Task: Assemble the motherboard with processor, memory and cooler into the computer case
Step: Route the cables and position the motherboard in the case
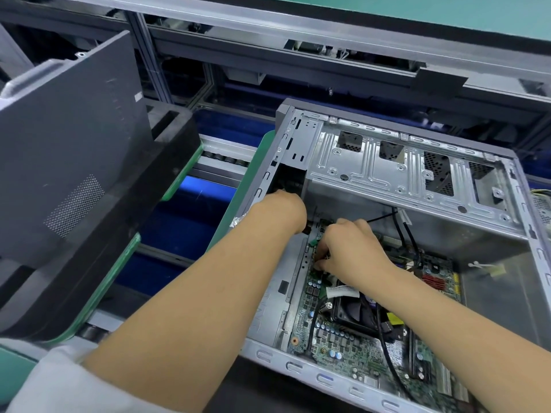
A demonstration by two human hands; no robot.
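Line: a conveyor (208, 158) with rollers and blue gaps runs across the left and middle of the frame, framed racking behind it along the top.
Panel: a dark grey side panel (68, 138) leans in a black cradle at the left, well apart from the work.
Case (384, 131): open, lying on a green pallet at centre right; its bare drive cage fills the upper part.
Board (343, 350): already lying in the case at the lower right, so the main placing looks done.
Cooler (354, 311): black fan mounted on the board, below the right hand.
Memory (420, 365): a stick seated at the board's lower right edge.
Cables (399, 231): black leads drop from the cage onto the board, crossing the cooler; these crowd the working space.
Left hand (283, 210): reaches into the dark gap at the case's front, fingers hidden; I cannot tell its grip.
Right hand (351, 251): fingers curled tight at the board's upper left edge, seemingly pinching something small; what it is cannot be made out.
Left to do: likely plugging leads and fixing the board; no screws are visible.
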